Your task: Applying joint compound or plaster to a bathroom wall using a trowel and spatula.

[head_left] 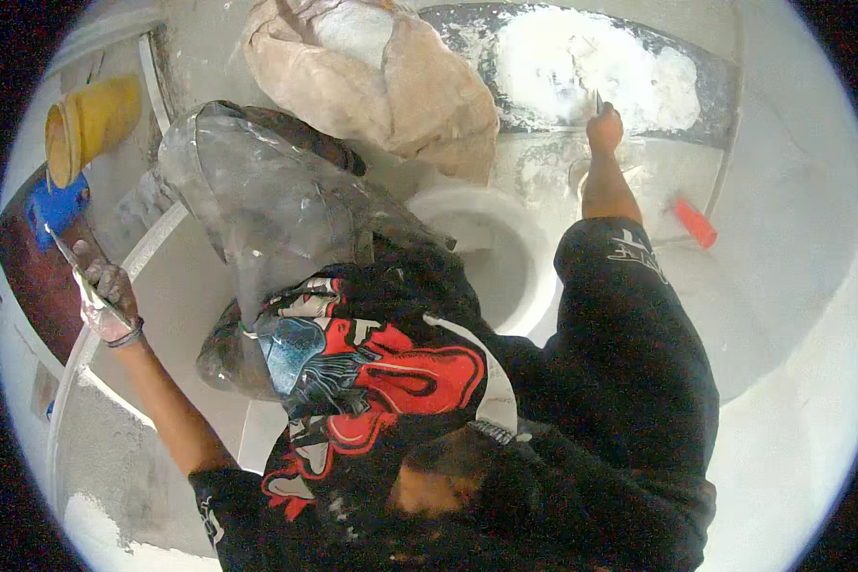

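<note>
At the left, my left hand (112, 291) is closed around a flat, thin-bladed tool (74, 255), seen nearly edge-on, with white smears along it; its exact kind is unclear. My right arm reaches to the far side, where my right hand (604, 132) grips a small putty knife (598, 101), most of its handle hidden in the fingers. Its narrow blade points down at white paste (553, 67) spread over a long dark board (717, 91). Beside the board stands a crumpled, pale brown sack (419, 110) with its mouth open on white powder (353, 34).
A round white tub (541, 276) stands between my legs and the board. On the floor to the right lies a red-orange cylinder (696, 224). Far left are a tipped yellow bucket (110, 116) and a blue object (53, 208). Grey dust covers my bent knee (267, 191).
</note>
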A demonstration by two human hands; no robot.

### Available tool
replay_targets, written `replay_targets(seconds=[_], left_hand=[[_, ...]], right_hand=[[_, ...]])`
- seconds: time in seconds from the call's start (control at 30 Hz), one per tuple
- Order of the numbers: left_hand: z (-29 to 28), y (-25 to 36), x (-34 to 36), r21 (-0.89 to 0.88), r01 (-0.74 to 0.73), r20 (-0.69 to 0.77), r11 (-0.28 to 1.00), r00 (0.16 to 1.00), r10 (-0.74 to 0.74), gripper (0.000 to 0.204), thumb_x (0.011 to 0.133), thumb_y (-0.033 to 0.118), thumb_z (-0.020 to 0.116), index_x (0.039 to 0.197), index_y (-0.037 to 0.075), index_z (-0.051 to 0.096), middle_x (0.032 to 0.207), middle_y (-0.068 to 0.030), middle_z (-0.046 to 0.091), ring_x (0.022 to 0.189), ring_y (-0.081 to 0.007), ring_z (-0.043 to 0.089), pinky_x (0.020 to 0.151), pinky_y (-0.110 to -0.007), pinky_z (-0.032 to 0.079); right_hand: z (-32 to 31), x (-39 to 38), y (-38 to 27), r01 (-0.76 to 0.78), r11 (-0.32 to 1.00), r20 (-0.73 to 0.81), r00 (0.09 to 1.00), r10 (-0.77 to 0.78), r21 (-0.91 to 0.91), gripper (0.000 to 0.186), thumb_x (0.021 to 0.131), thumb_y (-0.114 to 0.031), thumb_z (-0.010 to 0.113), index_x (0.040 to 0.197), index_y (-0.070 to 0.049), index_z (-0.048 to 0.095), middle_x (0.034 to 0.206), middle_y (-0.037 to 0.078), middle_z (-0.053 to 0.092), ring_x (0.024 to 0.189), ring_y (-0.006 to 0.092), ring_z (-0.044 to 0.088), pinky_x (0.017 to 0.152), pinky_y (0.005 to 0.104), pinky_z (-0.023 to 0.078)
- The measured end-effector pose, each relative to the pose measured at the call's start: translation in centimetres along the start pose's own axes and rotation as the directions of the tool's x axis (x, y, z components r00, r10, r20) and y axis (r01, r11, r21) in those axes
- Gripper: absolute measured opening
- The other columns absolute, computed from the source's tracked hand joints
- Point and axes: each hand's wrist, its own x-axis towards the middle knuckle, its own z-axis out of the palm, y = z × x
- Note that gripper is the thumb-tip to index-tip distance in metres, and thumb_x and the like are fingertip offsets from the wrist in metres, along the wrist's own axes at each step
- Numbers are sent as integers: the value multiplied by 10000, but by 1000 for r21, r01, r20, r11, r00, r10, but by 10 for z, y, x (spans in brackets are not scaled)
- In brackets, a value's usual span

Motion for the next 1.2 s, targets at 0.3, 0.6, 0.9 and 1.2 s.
replay_targets(seconds=[0.3, 0.6, 0.9, 1.2], left_hand=[[24, -19, -27, 110, 35, 68, 993, 997, -42, 495, 814, 42, 469, 1281, -12, 313, 653, -5, 367, 507, -79, 347, 369, -194, 262], [-6, -42, -25, 120, -69, -68, 990, 995, 77, 489, 844, 81, 426, 1307, 16, 283, 697, -26, 404, 502, -108, 338, 396, -227, 295], [-16, -30, -66, 155, -71, -109, 985, 990, 89, 531, 807, 64, 477, 1301, 29, 288, 724, -36, 439, 545, -102, 359, 428, -222, 299], [-11, -28, -73, 40, -32, -192, 999, 981, 39, 573, 784, 30, 466, 1318, 34, 262, 734, -47, 439, 587, -124, 365, 463, -223, 323]], right_hand=[[38, 21, -5, 46, 999, 59, 997, -44, -28, 236, 713, -173, 553, 913, -49, 562, 789, 148, 594, 708, 335, 580, 614, 421, 470], [40, -11, -43, 136, 991, 79, 988, -135, -8, 173, 683, -145, 537, 830, -63, 580, 807, 132, 579, 705, 332, 576, 613, 422, 478], [19, 17, -71, 106, 994, 36, 994, -106, 22, 229, 688, -149, 551, 881, -27, 562, 799, 141, 594, 733, 320, 589, 670, 421, 480], [91, -29, -103, -110, 992, 63, 992, 106, 57, 195, 738, -132, 471, 825, 12, 570, 926, 183, 565, 863, 321, 556, 679, 403, 463]])
